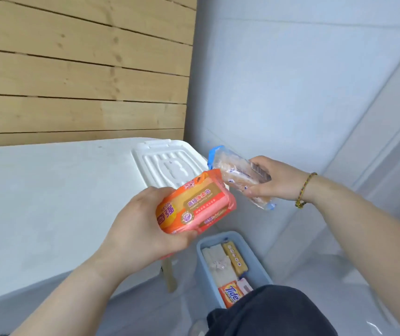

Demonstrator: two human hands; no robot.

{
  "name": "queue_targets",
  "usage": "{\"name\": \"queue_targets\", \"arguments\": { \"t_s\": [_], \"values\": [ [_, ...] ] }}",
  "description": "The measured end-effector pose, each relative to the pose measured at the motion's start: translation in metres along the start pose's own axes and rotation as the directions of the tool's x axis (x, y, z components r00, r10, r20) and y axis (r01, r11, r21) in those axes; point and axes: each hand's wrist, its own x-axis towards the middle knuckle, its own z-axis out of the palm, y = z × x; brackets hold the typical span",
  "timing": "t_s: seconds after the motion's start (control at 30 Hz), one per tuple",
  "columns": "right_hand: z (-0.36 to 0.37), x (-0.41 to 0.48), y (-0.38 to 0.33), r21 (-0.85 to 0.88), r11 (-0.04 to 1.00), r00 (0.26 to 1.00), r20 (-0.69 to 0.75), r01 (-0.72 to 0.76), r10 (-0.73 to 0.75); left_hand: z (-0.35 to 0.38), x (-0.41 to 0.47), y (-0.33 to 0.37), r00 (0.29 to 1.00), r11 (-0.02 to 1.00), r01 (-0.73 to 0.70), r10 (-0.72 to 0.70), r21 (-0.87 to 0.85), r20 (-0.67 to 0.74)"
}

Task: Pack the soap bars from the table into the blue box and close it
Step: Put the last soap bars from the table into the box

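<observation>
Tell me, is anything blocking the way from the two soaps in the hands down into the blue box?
Nothing visible blocks it. The orange soap pack and the clear-wrapped soap are held above the open blue box; its white lid lies on the table.

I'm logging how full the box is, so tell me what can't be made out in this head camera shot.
- Blue box: near end hidden behind the dark clothing.
- Soap count inside: cannot tell.
- Clear-wrapped soap in right hand: print blurred.
- Orange soap pack: left end covered by left hand.

Glossy plastic soap wrapper (195, 206), wooden wall (80, 66)
</observation>
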Motion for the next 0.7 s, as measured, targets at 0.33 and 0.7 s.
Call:
{"name": "queue_targets", "arguments": {
  "t_s": [0.33, 0.7],
  "values": [
    [0.046, -0.061, 0.174, 0.278, 0.887, 0.928, 0.156, -0.369, 0.337, 0.113, 0.013, -0.004, 0.942, 0.995, 0.06, -0.082, 0.078, 0.326],
    [0.184, -0.029, 0.245, 0.444, 0.624, 0.765, 0.332, -0.643, 0.552, 0.226, 0.04, -0.097, 0.807, 0.903, 0.312, -0.417, 0.297, 0.419]
  ]
}}
